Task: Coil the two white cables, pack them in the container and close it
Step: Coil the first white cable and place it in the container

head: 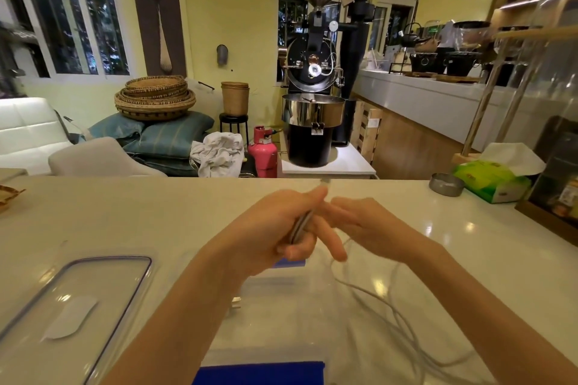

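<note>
My left hand (281,228) grips a bundle of white cable loops (301,226) above the counter, thumb curled over them; one cable end pokes out past the fingertips. My right hand (369,228) is beside it, fingers stretched toward the left hand, and blurred; a strand runs under it. Loose white cable (394,306) trails down and right over the counter in several strands. A clear container (281,322) with blue clips stands open under my forearms. Its clear lid (93,297) lies flat at the left.
The white counter (156,222) stretches wide. A metal ashtray (446,184) and a green tissue box (491,180) sit at the far right, next to a dark glass-fronted cabinet (556,172). A woven tray's edge (7,195) shows at far left.
</note>
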Action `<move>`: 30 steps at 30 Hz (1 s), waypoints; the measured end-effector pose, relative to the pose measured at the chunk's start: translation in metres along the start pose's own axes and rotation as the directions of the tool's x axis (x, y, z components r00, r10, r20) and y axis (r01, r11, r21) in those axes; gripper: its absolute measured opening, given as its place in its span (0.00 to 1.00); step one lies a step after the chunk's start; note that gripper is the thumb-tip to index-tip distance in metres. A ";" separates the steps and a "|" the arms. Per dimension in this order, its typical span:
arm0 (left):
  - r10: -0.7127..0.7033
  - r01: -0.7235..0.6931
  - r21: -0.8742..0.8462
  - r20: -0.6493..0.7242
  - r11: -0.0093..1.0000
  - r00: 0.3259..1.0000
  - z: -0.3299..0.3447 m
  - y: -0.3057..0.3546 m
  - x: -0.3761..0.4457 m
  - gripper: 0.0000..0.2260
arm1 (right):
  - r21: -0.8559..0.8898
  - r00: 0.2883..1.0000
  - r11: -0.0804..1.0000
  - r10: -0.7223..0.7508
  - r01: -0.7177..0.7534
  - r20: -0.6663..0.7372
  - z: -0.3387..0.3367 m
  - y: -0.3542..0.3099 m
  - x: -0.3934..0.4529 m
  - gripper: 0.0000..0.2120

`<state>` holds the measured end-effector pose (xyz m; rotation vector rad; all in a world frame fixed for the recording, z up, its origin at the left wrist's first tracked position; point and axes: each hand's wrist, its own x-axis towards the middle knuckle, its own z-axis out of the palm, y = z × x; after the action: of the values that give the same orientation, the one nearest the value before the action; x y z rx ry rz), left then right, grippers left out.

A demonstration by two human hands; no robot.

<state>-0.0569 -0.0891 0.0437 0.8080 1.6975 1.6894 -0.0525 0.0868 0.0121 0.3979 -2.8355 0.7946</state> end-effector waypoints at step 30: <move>0.228 -0.167 -0.499 0.063 0.850 0.972 -0.008 0.008 -0.008 0.23 | -0.075 0.997 0.996 -0.046 0.051 0.062 0.012 -0.027 -0.020 0.21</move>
<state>-0.0575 -0.1003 0.0522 0.8329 1.0497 2.0476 -0.0267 0.0622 0.0106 0.4853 -2.8888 0.6735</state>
